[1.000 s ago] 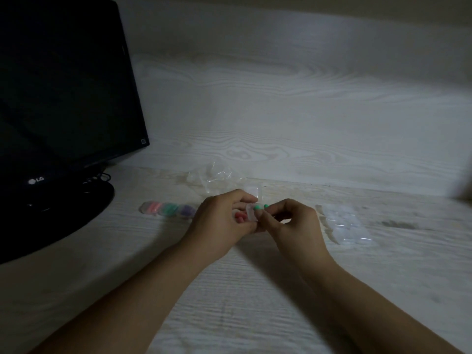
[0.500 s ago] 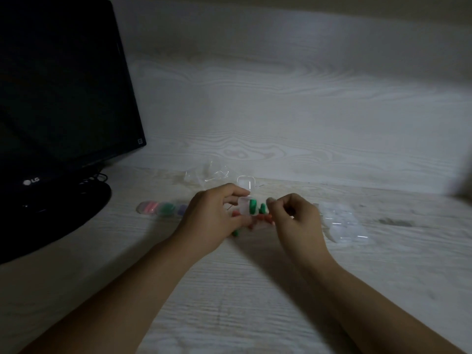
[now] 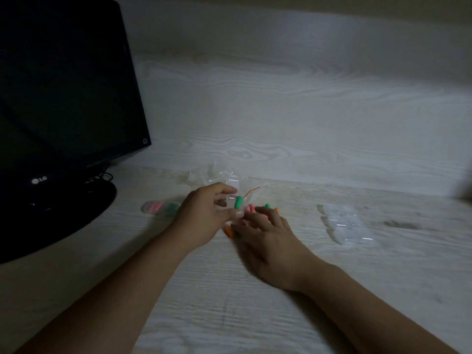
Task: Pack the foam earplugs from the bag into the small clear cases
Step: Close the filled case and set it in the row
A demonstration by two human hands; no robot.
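- Pale wood-grain covers both the table (image 3: 255,302) and the wall behind it, and the light is dim.
- At the far left stands a black monitor (image 3: 63,98) on a round black base (its screen is dark).
- The left hand (image 3: 204,218) is raised a little off the table and pinches a small clear case (image 3: 231,200) between thumb and fingers; the case is open, its lid (image 3: 233,184) standing up behind.
- One green earplug (image 3: 238,202) sits upright at the case's near edge.
- The right hand (image 3: 270,233) lies low over the table just to the right of the left hand, palm down, fingers spread and fairly straight over a loose scatter of earplugs; whether it grips any of them cannot be told.
- Around those fingers show pink earplugs (image 3: 249,208), a green tip (image 3: 267,205), an orange tip (image 3: 276,210) and an orange earplug (image 3: 229,231) near the thumb.
- Behind the hands lies a crumpled clear bag (image 3: 219,172) with a red strip (image 3: 252,192) at its mouth.
- Left of the left hand, filled cases (image 3: 161,207) lie in a row, pink and green inside.
- Well to the right sits a cluster of empty clear cases (image 3: 344,226).
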